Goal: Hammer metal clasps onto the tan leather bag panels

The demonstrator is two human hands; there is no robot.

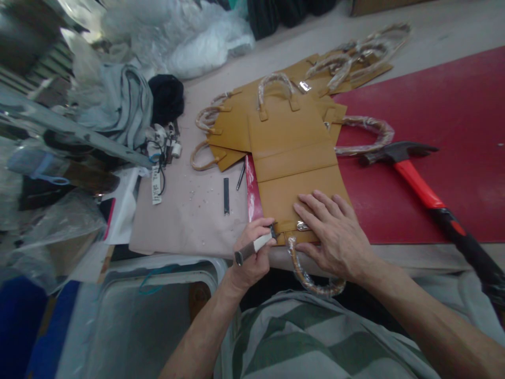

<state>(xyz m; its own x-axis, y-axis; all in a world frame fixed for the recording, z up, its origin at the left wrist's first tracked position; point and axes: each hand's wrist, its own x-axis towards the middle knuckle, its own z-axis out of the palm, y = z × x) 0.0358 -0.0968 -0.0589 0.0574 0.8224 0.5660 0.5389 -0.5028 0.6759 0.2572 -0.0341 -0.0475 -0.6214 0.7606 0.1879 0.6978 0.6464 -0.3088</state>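
You are working on a tan leather panel (298,152), which is lying flat across the left end of the red mat (430,116), with red showing on both sides of it. Your left hand (251,271) is gripping a small metal tool (261,242) at the mat's near left corner; the tool is slanting, and its dark tip is meeting the panel's near left corner, though the fingers are partly hiding the contact. Your right hand (333,234) is resting palm down, fingers loosely spread, on the panel near the mat's front edge. A shiny metal clasp (302,226) is sitting beside those fingers, and a plastic-wrapped handle (302,271) is hanging past the mat's front edge; you cannot tell whether the thumb is touching it. A hammer (420,181) is lying on the mat, its shaft running out over the front edge. More tan panels (229,129) are overlapping at the mat's far left. A dark strip (226,196) and a thin dark rod (240,176) are lying just left of the mat. A pale bin (138,321) is standing to the mat's near left.
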